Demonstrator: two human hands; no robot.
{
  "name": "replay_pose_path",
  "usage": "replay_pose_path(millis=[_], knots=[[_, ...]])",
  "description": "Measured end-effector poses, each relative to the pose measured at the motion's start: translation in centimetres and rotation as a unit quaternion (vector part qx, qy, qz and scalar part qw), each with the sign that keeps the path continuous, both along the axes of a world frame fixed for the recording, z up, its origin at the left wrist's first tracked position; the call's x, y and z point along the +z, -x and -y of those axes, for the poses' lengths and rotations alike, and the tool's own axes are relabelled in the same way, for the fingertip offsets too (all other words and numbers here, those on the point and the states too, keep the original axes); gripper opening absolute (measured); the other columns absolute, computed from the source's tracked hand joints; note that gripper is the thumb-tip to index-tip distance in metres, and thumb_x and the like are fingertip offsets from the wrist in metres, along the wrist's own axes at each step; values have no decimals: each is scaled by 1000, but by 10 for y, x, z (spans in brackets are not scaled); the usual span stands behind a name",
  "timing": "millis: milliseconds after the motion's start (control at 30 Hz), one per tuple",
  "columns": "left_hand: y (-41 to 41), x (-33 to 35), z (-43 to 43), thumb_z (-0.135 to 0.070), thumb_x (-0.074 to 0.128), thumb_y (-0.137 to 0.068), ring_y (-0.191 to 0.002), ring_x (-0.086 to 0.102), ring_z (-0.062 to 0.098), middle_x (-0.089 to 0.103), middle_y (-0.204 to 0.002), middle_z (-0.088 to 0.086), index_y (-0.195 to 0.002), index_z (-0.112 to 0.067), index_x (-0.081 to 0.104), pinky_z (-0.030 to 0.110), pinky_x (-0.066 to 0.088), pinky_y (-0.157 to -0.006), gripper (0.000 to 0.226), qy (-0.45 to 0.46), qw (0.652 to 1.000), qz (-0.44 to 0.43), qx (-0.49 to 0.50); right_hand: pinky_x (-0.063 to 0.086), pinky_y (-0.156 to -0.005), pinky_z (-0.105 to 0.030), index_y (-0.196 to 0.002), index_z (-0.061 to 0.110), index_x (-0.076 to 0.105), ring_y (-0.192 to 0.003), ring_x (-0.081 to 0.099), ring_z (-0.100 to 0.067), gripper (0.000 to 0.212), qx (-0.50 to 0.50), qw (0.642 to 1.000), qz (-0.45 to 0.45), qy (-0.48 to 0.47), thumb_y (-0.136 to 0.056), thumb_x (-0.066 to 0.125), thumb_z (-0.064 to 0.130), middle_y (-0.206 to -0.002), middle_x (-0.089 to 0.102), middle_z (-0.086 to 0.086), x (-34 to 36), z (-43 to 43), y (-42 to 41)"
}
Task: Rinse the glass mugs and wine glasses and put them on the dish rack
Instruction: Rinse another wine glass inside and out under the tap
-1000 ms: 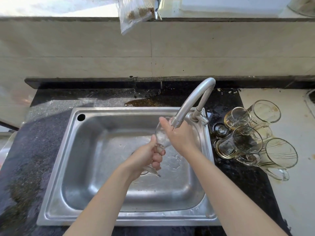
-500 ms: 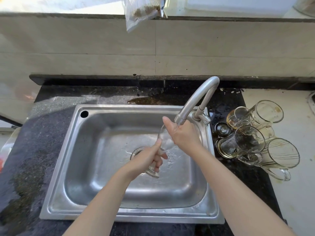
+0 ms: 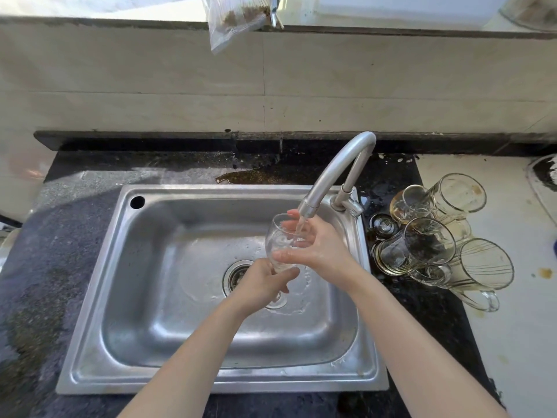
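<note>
Currently, item one: wine glass [image 3: 280, 245], tilted over the sink [image 3: 168, 267] under the running faucet [image 3: 331, 173]. Your left hand [image 3: 262, 285] grips its stem; your right hand [image 3: 319, 245] clasps the bowl, fingers at the rim. Item two: glass mugs [image 3: 437, 239], heaped on the counter [image 3: 437, 310] right of the sink.

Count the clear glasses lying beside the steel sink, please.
4 clear drinking glasses, heaped right of the steel sink: two behind, two in front; more may be hidden underneath.

Wine glass [image 3: 278, 242] stem inside left hand [image 3: 262, 285]
</note>
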State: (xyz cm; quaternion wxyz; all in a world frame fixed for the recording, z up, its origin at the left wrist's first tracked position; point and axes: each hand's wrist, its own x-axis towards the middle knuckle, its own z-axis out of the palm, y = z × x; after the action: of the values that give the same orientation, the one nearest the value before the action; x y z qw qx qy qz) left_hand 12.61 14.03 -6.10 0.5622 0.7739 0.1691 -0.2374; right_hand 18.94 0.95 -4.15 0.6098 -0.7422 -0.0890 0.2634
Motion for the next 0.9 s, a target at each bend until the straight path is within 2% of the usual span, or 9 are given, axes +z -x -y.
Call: replay_pose_path(millis=[133, 233, 333, 433, 533, 667, 767, 833, 900], knots=[[-3, 8, 1, -24, 59, -94, -38, 38, 11, 42, -48, 5, -52, -14, 41, 19, 32, -44, 46, 13, 999, -37, -8, 51, -91, -32, -114, 31, 58, -107, 63, -9, 64, -62, 997, -35, 0, -57, 84, 47, -113, 66, 7, -9, 0, -7], [-8, 20, -4, -20, 56, -94, -40, 49, 10, 52, -52, 1, -67, -9, 54, 15, 40, -43, 29, 2, 998, -46, -32, 51, -84, -33, -120, 16, 60, -107, 65, -21, 78, -144, 982, -122, -11, -55, 79, 57, -112, 68, 1, -23, 1, -10], [-18, 33, -12, -22, 57, -92, -41, 56, 5, 69, -61, -5, -76, -4, 67, 12, 38, -40, 26, -55, 998, -5, -37, 54, -76, -37, -109, 13, 66, -96, 68, -31, 50, -213, 946, -229, -86, -72, 76, 46, -107, 63, -8, -34, 6, -8], [-30, 44, -16, -20, 61, -83, -49, 67, 14, 72, -72, 15, -80, -2, 71, 17, 41, -46, 21, -48, 997, 32, 41, 54, -67, -32, -118, 10, 63, -75, 67, -19, 59, -265, 907, -305, -121, -75, 73, 50, -105, 59, -8, -46, 6, -4], [-39, 47, -12, -20, 64, -81, -50, 67, 21, 67, -81, 32, -75, 3, 67, 27, 46, -55, 24, 22, 994, 40, 100, 56, -64, -31, -115, 15, 61, -87, 65, -24, 53, -298, 869, -363, -156, -79, 68, 53, -110, 58, -11, -49, 3, -1], [-45, 49, 4, -18, 66, -87, -50, 56, 17, 65, -70, 10, -77, -4, 65, 38, 55, -65, 17, 132, 980, 39, 142, 57, -62, -28, -108, 3, 58, -66, 63, -18, 52, -345, 811, -427, -202, -87, 61, 50, -79, 67, -10, -53, 3, 7], [-46, 47, 18, -21, 73, -84, -56, 55, 19, 62, -70, 5, -87, -8, 62, 33, 57, -60, 17, 181, 975, 34, 125, 61, -67, -32, -113, 4, 65, -66, 69, -22, 57, -369, 787, -441, -222, -82, 68, 51, -111, 60, -17, -62, -1, 11], [-47, 47, 26, -16, 77, -80, -56, 55, 19, 60, -71, 8, -88, -11, 61, 28, 54, -55, 19, 190, 973, 34, 125, 60, -71, -32, -109, 8, 68, -60, 68, -20, 53, -385, 772, -446, -238, -79, 71, 51, -107, 57, -13, -66, -2, 12], [-48, 45, 34, -19, 81, -76, -52, 54, 17, 58, -66, 5, -82, -15, 58, 25, 49, -49, 24, 152, 976, 59, 142, 59, -61, -29, -110, 5, 66, -50, 65, -17, 57, -393, 764, -449, -245, -78, 71, 52, -100, 51, -10, -63, -1, 11]])
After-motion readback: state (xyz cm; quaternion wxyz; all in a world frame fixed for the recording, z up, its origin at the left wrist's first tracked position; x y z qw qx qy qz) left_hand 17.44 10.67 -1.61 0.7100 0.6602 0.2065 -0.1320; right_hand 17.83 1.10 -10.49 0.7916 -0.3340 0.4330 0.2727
